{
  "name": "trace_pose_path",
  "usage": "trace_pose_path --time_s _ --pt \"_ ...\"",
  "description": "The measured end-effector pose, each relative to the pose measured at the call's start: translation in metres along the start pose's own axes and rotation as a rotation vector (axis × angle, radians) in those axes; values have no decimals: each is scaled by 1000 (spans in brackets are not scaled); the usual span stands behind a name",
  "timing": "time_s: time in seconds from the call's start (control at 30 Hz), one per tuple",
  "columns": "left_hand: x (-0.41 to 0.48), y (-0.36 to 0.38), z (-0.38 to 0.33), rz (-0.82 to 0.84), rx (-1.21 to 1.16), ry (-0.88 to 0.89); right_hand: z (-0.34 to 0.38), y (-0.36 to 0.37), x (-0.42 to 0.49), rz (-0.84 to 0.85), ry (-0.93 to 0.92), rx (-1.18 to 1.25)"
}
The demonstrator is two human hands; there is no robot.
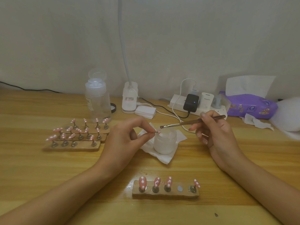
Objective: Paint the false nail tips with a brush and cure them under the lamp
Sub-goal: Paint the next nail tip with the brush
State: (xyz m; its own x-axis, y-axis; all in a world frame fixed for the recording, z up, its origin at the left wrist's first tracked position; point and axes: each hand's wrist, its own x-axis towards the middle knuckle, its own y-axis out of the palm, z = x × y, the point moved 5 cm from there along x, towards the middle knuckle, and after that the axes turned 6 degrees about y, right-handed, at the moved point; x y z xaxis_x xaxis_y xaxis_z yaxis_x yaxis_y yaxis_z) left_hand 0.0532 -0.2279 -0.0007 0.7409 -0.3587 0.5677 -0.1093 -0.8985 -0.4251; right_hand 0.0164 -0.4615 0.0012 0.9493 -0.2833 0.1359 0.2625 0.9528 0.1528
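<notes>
My left hand [128,137] pinches a small pink nail tip with white dots [157,131] on its stand, held over a frosted white jar [164,141]. My right hand [212,127] grips a thin brown brush [191,122] whose bristles point left, just above the held tip. Near the table's front edge a wooden holder [165,193] carries several pink dotted tips, with one bare magnet spot. Three more wooden holders [76,147] with several dotted tips stand at the left. The white gooseneck lamp [129,101] stands at the back.
The jar sits on a white tissue [162,157]. A clear pump bottle [97,101], a stack of cotton pads [145,111], a power strip with chargers [191,103] and cables, a purple tissue pack [251,106] and a crumpled tissue [256,121] line the back of the wooden table [48,176].
</notes>
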Motion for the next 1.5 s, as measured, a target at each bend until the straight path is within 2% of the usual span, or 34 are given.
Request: trace_pose_path --time_s 0.13,0.27,0.67,0.8,0.93,1.07,1.2,1.3,1.43,1.5 --pt "0 -1 -1 -6 28 5 1 5 -2 57 -12 -14" --pt "0 -1 0 -13 31 7 -1 -1 0 -19 15 6" --pt "0 0 0 -9 14 -15 2 4 -2 36 -5 -14" --pt "0 0 0 2 11 -18 2 -1 -1 -35 -13 -21" --pt "0 0 1 -1 13 -19 3 5 -3 34 -25 -35" --pt "0 -1 2 -3 11 -16 2 0 -2 -25 1 -22" --pt "0 0 2 -8 11 -27 3 5 -2 33 -19 -47" --pt "-1 -1 1 -8 -3 -24 2 1 -1 -10 -8 -27" --pt "-1 -1 0 -8 8 -20 4 6 -3 54 -23 -31" --pt "0 -1 1 -7 5 -20 2 5 -2 32 -13 -37"
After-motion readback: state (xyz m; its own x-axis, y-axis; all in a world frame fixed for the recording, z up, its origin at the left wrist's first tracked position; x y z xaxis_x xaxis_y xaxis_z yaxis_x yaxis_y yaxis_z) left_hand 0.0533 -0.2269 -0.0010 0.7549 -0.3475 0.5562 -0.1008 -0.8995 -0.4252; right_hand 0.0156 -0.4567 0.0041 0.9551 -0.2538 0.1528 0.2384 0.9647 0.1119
